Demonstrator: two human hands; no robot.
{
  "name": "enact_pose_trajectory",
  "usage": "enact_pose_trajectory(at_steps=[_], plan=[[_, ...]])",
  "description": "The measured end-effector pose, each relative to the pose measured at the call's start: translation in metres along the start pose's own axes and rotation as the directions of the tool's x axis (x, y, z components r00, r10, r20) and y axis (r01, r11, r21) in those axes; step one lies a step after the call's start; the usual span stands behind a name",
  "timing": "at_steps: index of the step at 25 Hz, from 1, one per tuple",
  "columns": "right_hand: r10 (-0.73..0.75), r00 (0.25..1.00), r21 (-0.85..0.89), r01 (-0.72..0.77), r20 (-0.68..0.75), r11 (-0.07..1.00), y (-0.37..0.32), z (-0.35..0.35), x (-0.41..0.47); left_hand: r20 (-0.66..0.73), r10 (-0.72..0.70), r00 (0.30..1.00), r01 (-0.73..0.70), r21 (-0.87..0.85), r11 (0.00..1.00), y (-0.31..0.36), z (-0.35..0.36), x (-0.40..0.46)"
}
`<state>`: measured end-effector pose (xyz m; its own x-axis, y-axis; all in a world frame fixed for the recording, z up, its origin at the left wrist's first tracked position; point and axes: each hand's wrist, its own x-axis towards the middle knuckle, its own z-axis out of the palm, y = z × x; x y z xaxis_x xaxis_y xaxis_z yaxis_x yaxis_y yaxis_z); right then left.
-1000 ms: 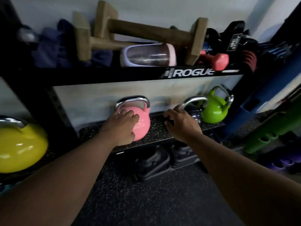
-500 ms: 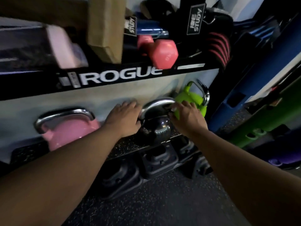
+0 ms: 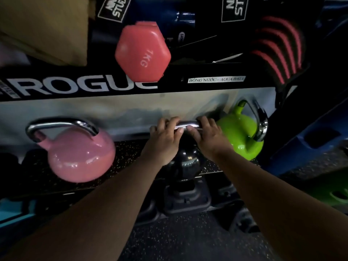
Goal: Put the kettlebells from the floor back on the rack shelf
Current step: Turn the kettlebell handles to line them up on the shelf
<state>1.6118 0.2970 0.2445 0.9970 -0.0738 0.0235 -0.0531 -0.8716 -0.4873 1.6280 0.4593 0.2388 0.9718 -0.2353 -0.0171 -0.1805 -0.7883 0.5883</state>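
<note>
The pink kettlebell (image 3: 79,155) sits on the rack shelf (image 3: 128,153). Left hand (image 3: 165,142) and right hand (image 3: 209,140) curl closed around the black kettlebell (image 3: 186,162)'s crosswise handle; its base seemingly rests on the shelf, body directly below both grips, beside the green kettlebell (image 3: 239,136).

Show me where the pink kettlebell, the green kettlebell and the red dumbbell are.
pink kettlebell (image 3: 81,157), head view, on its round body.
green kettlebell (image 3: 237,134), head view, on its round body.
red dumbbell (image 3: 143,55), head view, on its hexagonal end face.
</note>
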Motion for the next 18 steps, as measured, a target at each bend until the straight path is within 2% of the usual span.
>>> enact_pose_trajectory(at_steps=[3,6,8,10,12,14,16,18], plan=[[-0.025,0.998,0.089,0.021,0.051,0.996,0.007,0.002,0.004,-0.041,-0.068,0.997,0.063,-0.11,0.992,-0.001,0.002,-0.002],[-0.02,0.999,0.19,0.015,0.027,0.982,0.011,0.003,0.006,-0.114,-0.276,0.954,0.239,-0.259,0.936,0.02,0.026,-0.011],[0.001,1.0,0.226,0.006,-0.028,0.974,0.009,0.008,0.001,-0.132,-0.359,0.924,0.287,-0.383,0.878,0.031,0.033,-0.008],[0.063,0.997,0.247,-0.048,-0.052,0.968,0.002,0.015,-0.003,-0.093,-0.32,0.943,0.257,-0.409,0.876,0.019,0.021,0.011],[0.043,0.993,0.262,-0.013,-0.109,0.965,-0.004,0.022,-0.014,-0.017,-0.241,0.97,0.211,-0.424,0.881,-0.003,0.007,0.029],[0.056,0.994,0.315,-0.025,-0.09,0.949,-0.002,0.023,-0.014,0.016,-0.299,0.954,0.26,-0.542,0.799,-0.008,0.008,0.035],[0.143,0.99,0.481,-0.134,0.018,0.867,-0.007,0.018,-0.012,0.008,-0.377,0.926,0.296,-0.634,0.714,0.0,0.015,0.025],[0.239,0.968,0.632,-0.231,0.074,0.739,-0.017,0.022,-0.017,0.051,-0.351,0.935,0.293,-0.67,0.682,0.001,0.015,0.025]])
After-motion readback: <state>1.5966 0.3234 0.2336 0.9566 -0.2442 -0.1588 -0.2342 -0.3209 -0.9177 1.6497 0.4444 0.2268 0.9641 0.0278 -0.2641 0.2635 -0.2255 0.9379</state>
